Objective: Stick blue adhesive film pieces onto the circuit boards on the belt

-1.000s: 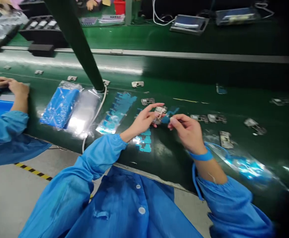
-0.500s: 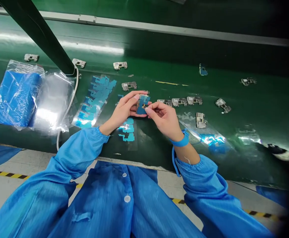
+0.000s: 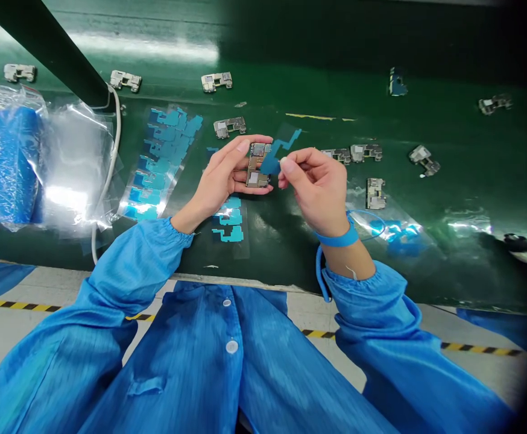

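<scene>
My left hand (image 3: 220,175) holds a small circuit board (image 3: 254,172) upright between thumb and fingers, its chips and metal shields facing me. Pinched in my right hand (image 3: 315,187) is a blue film sticker (image 3: 270,163) with a stepped outline. The film hangs just right of the board and overlaps its edge; whether they touch I cannot tell. Below my left hand lies a sheet of cut blue film pieces (image 3: 231,223). A larger sheet of film stickers (image 3: 164,157) is further left. Just right of my right hand, circuit boards (image 3: 366,152) lie in a row.
Several more circuit boards (image 3: 217,82) are scattered over the green bench (image 3: 281,241). At left are a bagged blue bundle (image 3: 5,163), clear plastic bags (image 3: 76,163), a white cable (image 3: 112,157) and a dark green post (image 3: 59,48). A blue wrist strap (image 3: 340,238) circles my right wrist.
The blue film lay over the board in my left hand; now it is lifted off to the right in my right hand, baring the board's components. The view has shifted slightly.
</scene>
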The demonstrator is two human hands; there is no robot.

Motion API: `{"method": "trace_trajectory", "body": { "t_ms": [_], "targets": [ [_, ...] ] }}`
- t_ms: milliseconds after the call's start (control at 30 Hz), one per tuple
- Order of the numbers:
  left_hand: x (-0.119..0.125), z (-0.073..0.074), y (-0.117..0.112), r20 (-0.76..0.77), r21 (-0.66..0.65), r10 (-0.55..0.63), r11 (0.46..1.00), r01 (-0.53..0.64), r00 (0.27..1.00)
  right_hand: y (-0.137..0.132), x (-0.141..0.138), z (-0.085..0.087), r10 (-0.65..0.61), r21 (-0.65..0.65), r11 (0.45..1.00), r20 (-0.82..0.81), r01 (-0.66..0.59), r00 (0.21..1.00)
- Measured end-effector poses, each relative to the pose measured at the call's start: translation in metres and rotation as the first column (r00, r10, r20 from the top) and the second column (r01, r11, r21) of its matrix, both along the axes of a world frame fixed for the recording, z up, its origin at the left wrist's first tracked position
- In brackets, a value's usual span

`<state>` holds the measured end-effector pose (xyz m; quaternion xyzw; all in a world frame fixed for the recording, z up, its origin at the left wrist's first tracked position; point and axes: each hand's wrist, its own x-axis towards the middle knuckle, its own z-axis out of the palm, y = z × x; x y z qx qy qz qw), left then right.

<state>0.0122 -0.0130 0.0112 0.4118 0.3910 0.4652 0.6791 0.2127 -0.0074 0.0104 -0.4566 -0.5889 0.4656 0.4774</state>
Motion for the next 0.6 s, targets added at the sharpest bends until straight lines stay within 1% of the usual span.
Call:
{"method": "trace_trajectory", "body": {
  "t_ms": [100, 233, 433, 600],
  "targets": [
    [0.0003, 0.0024, -0.0012, -0.005, -0.025, 0.01, 1.0, -0.01, 1.0, -0.0001, 0.0017, 0.0007, 0.046, 0.005, 0.999, 0.013, -0.046, 0.999],
    [-0.0002, 0.006, -0.0023, -0.028, -0.048, 0.024, 0.999, -0.025, 0.999, -0.0031, 0.0001, 0.0001, 0.134, -0.026, 0.991, 0.031, -0.133, 0.99],
    [-0.0007, 0.0072, -0.0025, -0.062, -0.033, 0.002, 0.999, -0.004, 0.998, -0.0052, -0.0039, -0.0034, 0.121, -0.007, 0.993, 0.006, -0.121, 0.993],
    [-0.0018, 0.0057, -0.0027, -0.026, -0.009, -0.025, 1.0, 0.025, 0.999, -0.0046, -0.0043, -0.0063, 0.109, -0.003, 0.994, 0.035, -0.109, 0.993]
  ]
}}
